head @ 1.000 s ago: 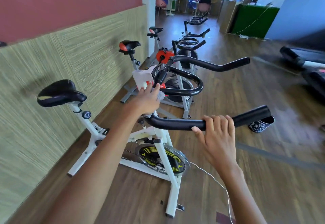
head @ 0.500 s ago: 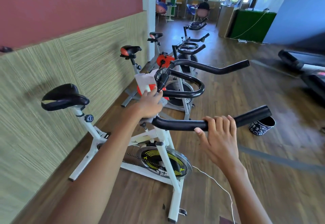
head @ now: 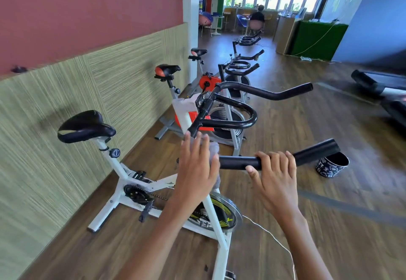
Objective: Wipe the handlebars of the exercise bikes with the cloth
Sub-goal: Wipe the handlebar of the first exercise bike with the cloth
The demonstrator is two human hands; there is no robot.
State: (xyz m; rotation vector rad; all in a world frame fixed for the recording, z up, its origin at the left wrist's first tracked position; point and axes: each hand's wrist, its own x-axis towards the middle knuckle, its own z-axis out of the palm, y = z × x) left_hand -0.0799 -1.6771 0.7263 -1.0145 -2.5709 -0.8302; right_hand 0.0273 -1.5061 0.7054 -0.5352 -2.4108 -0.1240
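Note:
A white exercise bike (head: 119, 183) stands in front of me with black handlebars (head: 314, 151). My left hand (head: 196, 165) presses a grey cloth (head: 214, 150) against the near bar close to the stem, fingers stretched flat over it. My right hand (head: 272, 172) is wrapped around the same bar further right, leaving its open end bare. The far bar and inner loop (head: 248, 119) of the handlebars rise beyond my hands. Most of the cloth is hidden under my left palm.
A second bike with an orange guard (head: 208, 83) and more bikes line the wall (head: 87, 81) behind. A patterned black cup (head: 331, 166) sits on the wooden floor at right. A white cable (head: 270, 235) trails on the floor. A treadmill (head: 382, 88) lies far right. A person sits far back.
My left hand has slid with the cloth from the stem area down and right along the near bar, toward my right hand. The right hand kept its grip.

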